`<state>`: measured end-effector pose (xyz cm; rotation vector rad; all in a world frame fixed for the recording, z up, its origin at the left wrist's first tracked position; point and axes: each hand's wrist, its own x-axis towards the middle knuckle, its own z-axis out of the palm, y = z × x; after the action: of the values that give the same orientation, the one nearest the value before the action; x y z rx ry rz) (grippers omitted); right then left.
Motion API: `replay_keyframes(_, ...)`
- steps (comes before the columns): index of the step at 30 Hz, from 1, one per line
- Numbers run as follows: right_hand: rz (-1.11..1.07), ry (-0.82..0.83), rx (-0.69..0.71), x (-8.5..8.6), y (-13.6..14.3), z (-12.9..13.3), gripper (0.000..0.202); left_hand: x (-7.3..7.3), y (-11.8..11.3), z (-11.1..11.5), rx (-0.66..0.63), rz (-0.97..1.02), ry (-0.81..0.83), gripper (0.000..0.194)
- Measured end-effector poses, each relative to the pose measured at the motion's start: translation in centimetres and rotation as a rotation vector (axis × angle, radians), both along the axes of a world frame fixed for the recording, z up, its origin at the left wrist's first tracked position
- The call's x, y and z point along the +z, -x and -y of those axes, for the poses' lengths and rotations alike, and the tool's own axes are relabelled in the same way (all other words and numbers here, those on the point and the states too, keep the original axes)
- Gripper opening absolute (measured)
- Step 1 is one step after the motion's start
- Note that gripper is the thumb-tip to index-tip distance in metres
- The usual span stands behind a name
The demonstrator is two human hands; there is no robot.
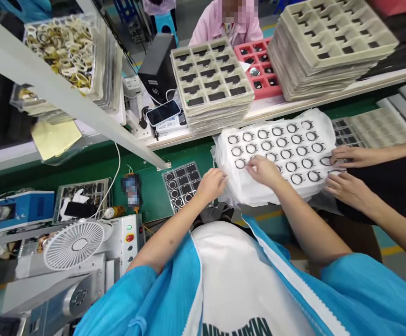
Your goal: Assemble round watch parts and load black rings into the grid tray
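Observation:
A white, soft-looking tray [234, 186] holds rows of round black rings [286, 154] on the bench before me. My right hand [264, 171] is over its left part, thumb and forefinger pinched at the right edge of a ring [240, 164]. My left hand [212, 185] is closed at the tray's left edge; whatever its fingertips hold is too small to make out. Beneath and left of that hand lies a clear compartment tray [181, 173] with black pockets, several with rings in them. A co-worker's two hands [350, 184] touch the white tray's right end.
Stacked beige trays [213, 79] and a red tray [274, 91] stand on the raised shelf, beside a phone [163, 113]. A white post [83, 112] slants down at left. A fan [74, 245] and a control box [130, 238] are at lower left. Someone in pink sits opposite.

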<state>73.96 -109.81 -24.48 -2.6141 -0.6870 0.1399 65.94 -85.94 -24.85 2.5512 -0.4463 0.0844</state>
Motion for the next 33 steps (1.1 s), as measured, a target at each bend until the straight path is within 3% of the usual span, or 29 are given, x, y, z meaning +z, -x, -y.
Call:
replay_keyframes(3,-0.123,0.296,0.007,0.4,-3.9,3.4,0.022,1.8,-5.1,5.4,-0.102,-0.125,-0.266,0.027)
replay_keyframes(7,-0.244,0.315,0.142,0.1,-5.7,4.3,0.021,1.9,-8.2,8.2,-0.086,-0.280,-0.460,0.032)
replay_keyframes(11,-0.296,0.089,0.173,-0.5,-6.6,5.0,0.012,2.4,-9.1,7.4,-0.116,-0.377,-0.405,0.019)
replay_keyframes(14,-0.176,-0.040,0.099,-0.8,-7.6,4.8,0.015,3.4,-9.8,6.4,-0.124,-0.397,-0.323,0.016)
replay_keyframes(17,-0.031,0.035,0.029,-0.7,-8.3,3.7,0.020,3.7,-10.7,6.0,-0.016,-0.262,-0.328,0.018)
replay_keyframes(20,0.010,0.158,0.059,-0.4,-8.6,2.6,0.025,2.8,-11.7,6.0,0.035,-0.170,-0.437,0.022)
replay_keyframes(25,0.015,0.253,0.095,-0.3,-8.2,1.5,0.033,1.3,-12.3,6.1,-0.004,-0.126,-0.540,0.023)
replay_keyframes(30,0.050,0.356,0.104,-0.1,-7.8,0.6,0.039,1.8,-12.4,6.9,-0.065,-0.097,-0.678,0.031)
replay_keyframes(33,0.039,0.338,0.116,0.0,-8.2,0.9,0.040,2.1,-12.5,7.2,-0.109,-0.097,-0.700,0.036)
